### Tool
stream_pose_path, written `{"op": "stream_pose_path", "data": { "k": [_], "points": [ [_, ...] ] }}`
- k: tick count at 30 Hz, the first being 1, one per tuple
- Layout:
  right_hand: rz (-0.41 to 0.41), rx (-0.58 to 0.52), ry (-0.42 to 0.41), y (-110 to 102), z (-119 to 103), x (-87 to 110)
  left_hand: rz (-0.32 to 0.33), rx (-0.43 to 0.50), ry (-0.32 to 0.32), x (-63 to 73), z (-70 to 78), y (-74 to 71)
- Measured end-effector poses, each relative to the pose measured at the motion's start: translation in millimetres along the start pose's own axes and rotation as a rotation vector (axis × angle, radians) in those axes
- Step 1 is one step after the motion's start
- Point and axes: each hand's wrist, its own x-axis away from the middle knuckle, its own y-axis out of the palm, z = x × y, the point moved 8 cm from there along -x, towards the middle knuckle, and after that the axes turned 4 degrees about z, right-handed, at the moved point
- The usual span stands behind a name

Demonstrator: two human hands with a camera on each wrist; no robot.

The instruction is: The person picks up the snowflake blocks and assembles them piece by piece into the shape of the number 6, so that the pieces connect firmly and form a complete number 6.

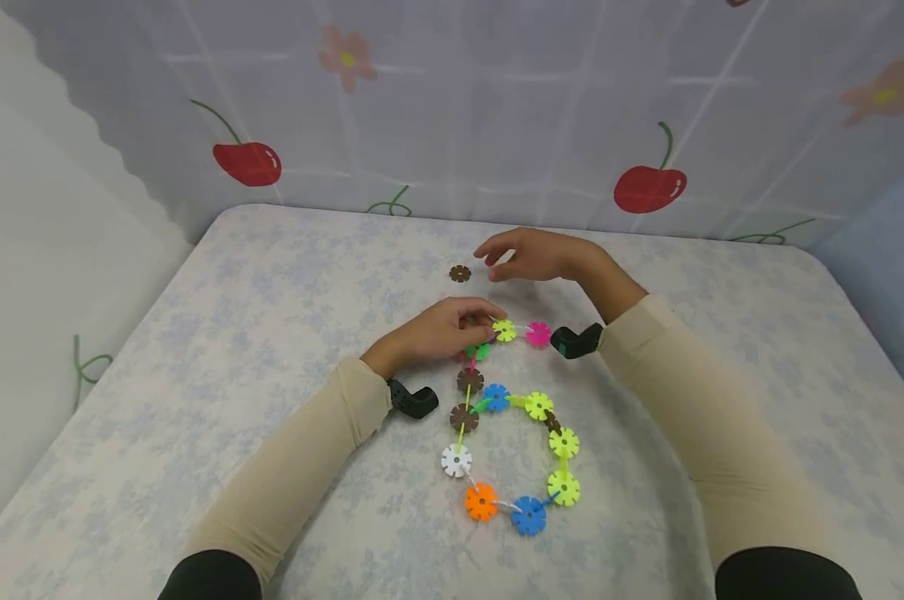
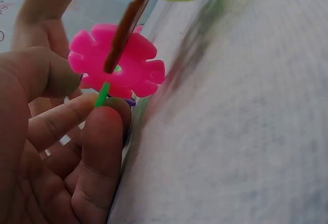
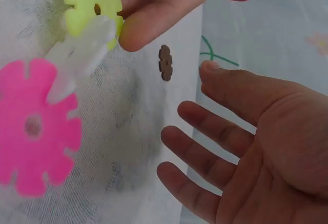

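Note:
My left hand [image 1: 440, 329] is at the upper end of a chain of notched plastic discs. Its thumb and a finger pinch a green disc [image 2: 102, 95], seen edge-on beside a pink disc [image 2: 120, 60] in the left wrist view. Past those fingers the chain runs on to a yellow-green disc [image 1: 505, 331], a white connecting disc [image 3: 77, 55] and a bright pink disc [image 1: 538, 334]. My right hand [image 1: 530, 254] hovers with fingers spread and nothing in it. Just left of its fingertips a loose brown disc [image 1: 460, 273] lies on the table.
Lower down, the chain closes into a loop with a white disc [image 1: 456, 460], an orange disc [image 1: 481, 502], a blue disc [image 1: 529, 516] and several yellow-green ones. The pale patterned tablecloth [image 1: 272, 275] reaches back to a curtain [image 1: 452, 108] printed with cherries.

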Motion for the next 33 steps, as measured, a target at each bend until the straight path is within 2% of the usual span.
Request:
{"op": "stream_pose_path", "data": {
  "k": [4, 9, 18, 23, 28, 33],
  "points": [
    [-0.079, 0.107, 0.009, 10, -10, -21.8, -0.002, 0.0, 0.008, 0.1, -1.6, 0.6],
    [-0.118, 0.187, 0.01, 16, -15, -32.1, -0.004, 0.007, 0.016, -0.4, 0.4, 2.4],
    [-0.045, 0.29, -0.004, 13, -19, -31.8, 0.013, -0.009, 0.012, -1.1, 1.5, -1.5],
    [-0.046, 0.331, -0.016, 18, -21, -35.6, 0.017, -0.008, 0.007, 0.1, 0.8, -2.7],
    [-0.038, 0.341, 0.012, 19, -17, -33.4, 0.018, -0.01, 0.007, 0.7, 1.8, -2.5],
    [0.005, 0.309, 0.032, 11, -5, -20.0, 0.026, -0.016, 0.004, -0.5, 2.5, -2.0]
  ]
}}
